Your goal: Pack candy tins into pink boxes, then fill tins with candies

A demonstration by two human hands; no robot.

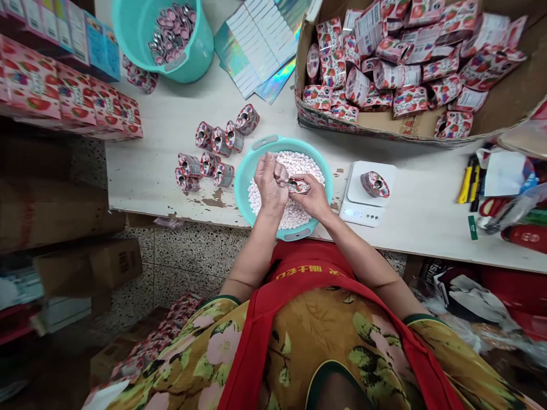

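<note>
Over a teal basin [327, 162] of small pale pink candies [301, 161], my right hand [315, 198] grips a small strawberry-printed candy container [299, 186]. My left hand [271, 185] is closed, its curled fingers right at that container's open top; what they hold is hidden. Several similar containers [223, 174] with round top openings stand on the table left of the basin. To the right, another strawberry-printed container [375, 184] sits on a white digital scale [361, 215].
A big cardboard box [410, 126] of strawberry-printed containers stands at the back right. At the back left are a teal bucket [188, 62] of small round caps, sticker sheets [260, 45] and stacked strawberry boxes [77, 97]. Yellow cutters [465, 182] lie at the right.
</note>
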